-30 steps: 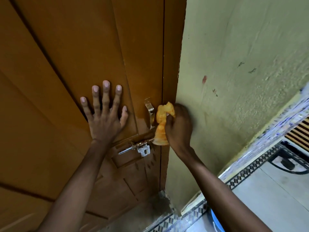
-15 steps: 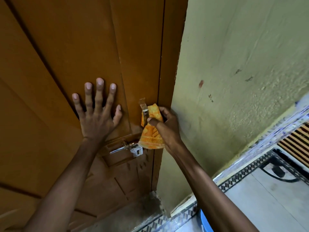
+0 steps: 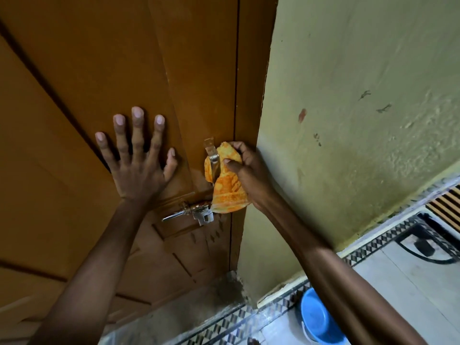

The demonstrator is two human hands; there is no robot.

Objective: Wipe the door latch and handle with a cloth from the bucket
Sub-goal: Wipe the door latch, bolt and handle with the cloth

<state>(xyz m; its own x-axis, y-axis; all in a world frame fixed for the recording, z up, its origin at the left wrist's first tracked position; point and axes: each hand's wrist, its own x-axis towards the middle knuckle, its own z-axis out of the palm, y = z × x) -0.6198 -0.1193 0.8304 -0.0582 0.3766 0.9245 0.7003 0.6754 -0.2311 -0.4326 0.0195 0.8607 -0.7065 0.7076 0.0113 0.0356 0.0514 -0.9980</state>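
Note:
My right hand (image 3: pixel 251 174) grips an orange cloth (image 3: pixel 227 192) and presses it against the upright metal door handle (image 3: pixel 211 158); the cloth wraps behind the handle and hangs down to the latch. The silver sliding latch (image 3: pixel 193 212) sits just below on the brown wooden door (image 3: pixel 124 58), its right end hidden by the cloth. My left hand (image 3: pixel 138 160) lies flat on the door with fingers spread, left of the handle. A blue bucket (image 3: pixel 317 319) stands on the floor below my right forearm.
A green plastered wall (image 3: pixel 361 120) juts out right beside the door frame. Patterned tile edging (image 3: pixel 368 250) runs along the floor. A black metal stand (image 3: pixel 428 245) and a slatted panel sit at the far right.
My right hand slid the cloth from the door edge leftward onto the handle, then up along it. My left hand stayed flat on the door.

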